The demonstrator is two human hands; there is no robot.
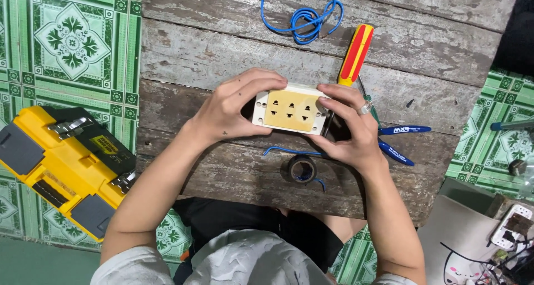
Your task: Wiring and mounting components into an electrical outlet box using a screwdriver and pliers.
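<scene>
Socket plate (290, 111), cream with a yellowed face and six outlets in two rows, sits between your two hands over the middle of the weathered wooden table (222, 46). Its left end is covered by your left fingers and its right edge by your right fingertips, so you cannot see whether anything is attached behind it or whether it rests on the wood. Your left hand (233, 110) comes in from the lower left, wrist bent, fingers curled over the plate's top left corner and thumb tucked beneath, gripping that end. Your right hand (347, 124), a ring on one finger, reaches from the lower right with fingers bent around the right end, pinching it.

A red and yellow screwdriver (356, 54) lies just beyond your right hand, its shaft hidden behind your fingers. Blue-handled pliers (403, 140) poke out from behind your right wrist, their jaws out of sight. A roll of black tape (302, 169) lies near the table's front edge, with a short blue wire piece (289, 150) beside it partly masked by your palm. A coil of blue wire (303, 18) is cut off at the top edge. A yellow toolbox (61, 168) stands on the green tiled floor to the left.
</scene>
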